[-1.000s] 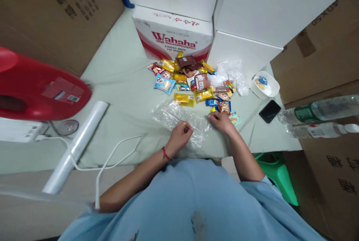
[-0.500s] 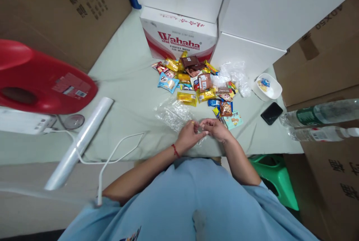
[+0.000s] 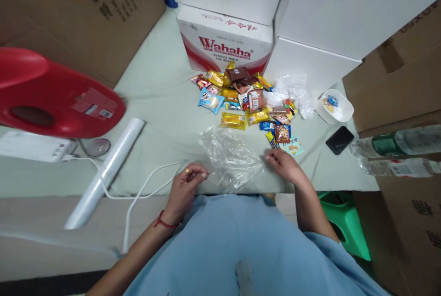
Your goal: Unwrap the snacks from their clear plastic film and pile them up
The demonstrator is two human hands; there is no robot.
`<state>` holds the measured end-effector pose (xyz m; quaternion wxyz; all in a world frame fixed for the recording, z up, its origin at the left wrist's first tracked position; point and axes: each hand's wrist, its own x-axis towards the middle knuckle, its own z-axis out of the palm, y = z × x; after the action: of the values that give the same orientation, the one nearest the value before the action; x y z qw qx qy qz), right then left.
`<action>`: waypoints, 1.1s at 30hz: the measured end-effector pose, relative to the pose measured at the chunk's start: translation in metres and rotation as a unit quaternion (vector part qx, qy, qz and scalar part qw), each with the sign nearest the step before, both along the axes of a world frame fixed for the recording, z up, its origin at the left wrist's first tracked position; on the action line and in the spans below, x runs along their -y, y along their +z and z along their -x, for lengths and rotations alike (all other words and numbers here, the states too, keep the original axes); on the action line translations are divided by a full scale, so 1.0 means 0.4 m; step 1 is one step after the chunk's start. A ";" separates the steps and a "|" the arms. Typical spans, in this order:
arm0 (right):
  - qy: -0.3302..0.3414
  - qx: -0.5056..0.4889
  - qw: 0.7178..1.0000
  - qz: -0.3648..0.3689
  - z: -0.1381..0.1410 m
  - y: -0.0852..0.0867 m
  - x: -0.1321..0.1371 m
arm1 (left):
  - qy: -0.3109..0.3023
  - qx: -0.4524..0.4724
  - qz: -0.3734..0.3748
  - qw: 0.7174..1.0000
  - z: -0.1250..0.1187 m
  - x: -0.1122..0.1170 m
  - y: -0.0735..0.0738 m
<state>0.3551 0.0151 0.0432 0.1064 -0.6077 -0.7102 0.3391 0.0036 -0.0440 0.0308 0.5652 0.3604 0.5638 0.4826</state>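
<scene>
Two bare hands are at work on a clear plastic bag, which lies crumpled on the pale green cloth of the bench, close to its near edge and just in front of the person's blue shirt; the left hand is curled, thumb and forefinger pinched together on the film at the bag's left edge, a red cord round the wrist; the right hand lies knuckles up with its fingertips on the bag's right edge, and I cannot tell whether it grips the film or only presses it. Just beyond the bag sits a heap of small wrapped snacks, piled against a red and white Wahaha carton; to the right of the heap are a white bowl, a black phone and two water bottles lying on their sides. To the left lie a roll of clear film, a white cable and a red plastic container.
</scene>
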 end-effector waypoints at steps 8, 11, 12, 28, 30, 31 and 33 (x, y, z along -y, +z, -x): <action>-0.028 -0.017 0.999 -0.021 0.288 -0.054 -0.123 | 0.023 -0.029 0.008 0.999 0.053 0.059 -0.004; -0.079 -0.092 0.992 -0.042 0.298 -0.082 -0.132 | 0.148 -0.024 0.061 0.987 0.078 0.084 -0.027; -0.099 -0.116 0.986 -0.063 0.279 -0.085 -0.129 | 0.180 -0.038 0.086 0.979 0.090 0.093 -0.036; 0.013 0.108 0.993 -0.048 0.349 -0.056 -0.088 | -0.182 -0.329 -0.270 0.886 0.062 0.063 0.110; 0.018 0.087 0.994 -0.066 0.325 -0.058 -0.088 | -0.179 -0.401 -0.321 0.839 0.014 -0.003 0.067; 0.009 0.074 0.994 -0.081 0.300 -0.060 -0.085 | -0.179 -0.449 -0.326 0.812 -0.003 -0.029 0.040; -0.025 0.055 0.992 -0.115 0.235 -0.062 -0.075 | -0.190 -0.525 -0.296 0.775 -0.026 -0.067 -0.016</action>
<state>0.2612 0.0450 0.0182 0.1447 -0.6270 -0.7335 0.2188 0.0139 -0.0173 0.0243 0.1272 0.8070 0.5226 0.2440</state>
